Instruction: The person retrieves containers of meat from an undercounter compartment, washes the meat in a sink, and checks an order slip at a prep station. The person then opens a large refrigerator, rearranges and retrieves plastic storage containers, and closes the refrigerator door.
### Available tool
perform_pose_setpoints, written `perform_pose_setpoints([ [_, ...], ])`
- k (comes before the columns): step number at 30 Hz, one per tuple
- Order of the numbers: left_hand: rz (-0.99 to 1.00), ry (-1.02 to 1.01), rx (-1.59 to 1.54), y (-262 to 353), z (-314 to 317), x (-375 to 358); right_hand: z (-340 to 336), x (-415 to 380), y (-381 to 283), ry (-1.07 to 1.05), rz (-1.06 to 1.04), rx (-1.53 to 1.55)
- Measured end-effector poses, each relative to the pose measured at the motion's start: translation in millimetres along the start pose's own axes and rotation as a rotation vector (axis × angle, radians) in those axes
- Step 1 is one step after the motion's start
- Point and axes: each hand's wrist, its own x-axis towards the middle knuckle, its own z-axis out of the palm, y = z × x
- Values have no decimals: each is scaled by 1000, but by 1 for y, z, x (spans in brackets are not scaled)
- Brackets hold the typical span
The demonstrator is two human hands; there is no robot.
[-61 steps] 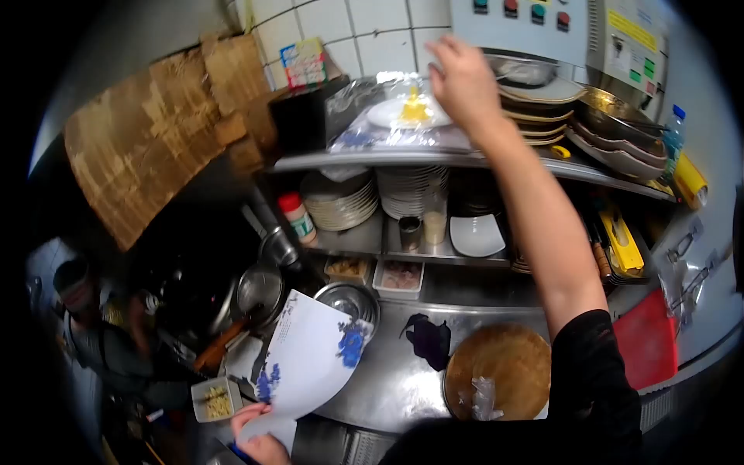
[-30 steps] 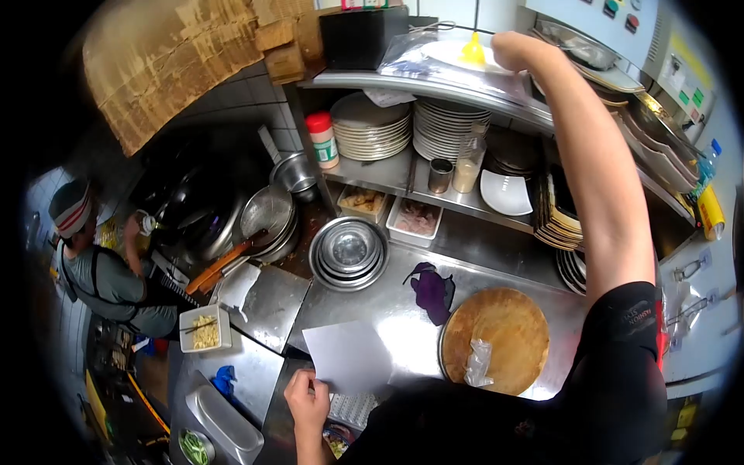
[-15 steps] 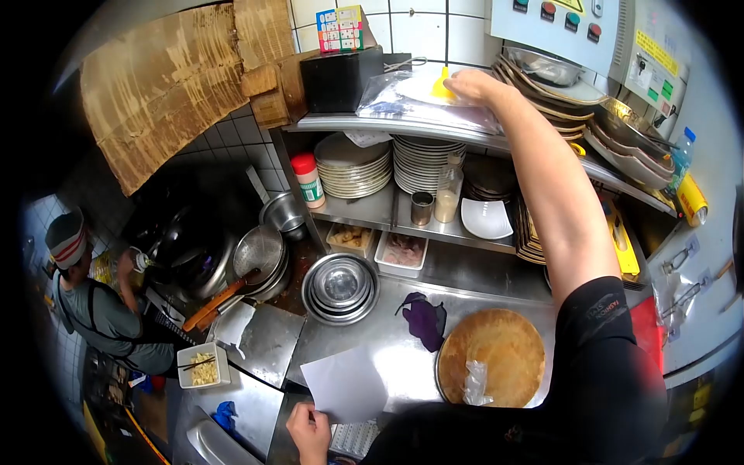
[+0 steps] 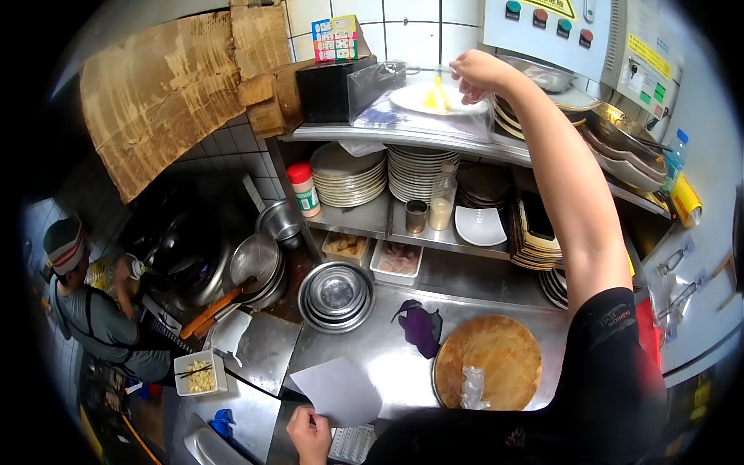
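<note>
My left hand, at the bottom, is closed on a sheet of white paper, gripping its lower edge. My right hand reaches up to the top shelf with its fingers pinched on the clear plastic sheet, which is partly lifted. Under or behind the plastic shows a white plate with a small yellow object on it; the plastic blurs its shape. A black box with a colourful card on top stands left of the plastic.
Stacked plates fill the middle shelf. Below are nested steel bowls, a purple cloth and a round chopping board with a crumpled plastic bag. A co-worker stands at a wok on the left.
My right hand has let go of the yellow object, moved slightly right and up, and taken the plastic's edge. The view has tilted slightly. My left hand still holds the paper.
</note>
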Motion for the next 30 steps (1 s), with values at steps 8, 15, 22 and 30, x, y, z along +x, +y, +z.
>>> perform_pose_setpoints([
  [8, 51, -3, 8, 2, 7, -1, 29, -2, 10, -139, -356, -747],
  [15, -18, -61, 45, 11, -9, -6, 51, -3, 21, 19, -489, -989],
  [22, -29, -20, 26, 12, -13, -11, 61, 24, 40, 168, -504, -1082],
  [30, -30, -34, 39, 11, -17, -14, 43, 1, 31, 238, -542, -991],
])
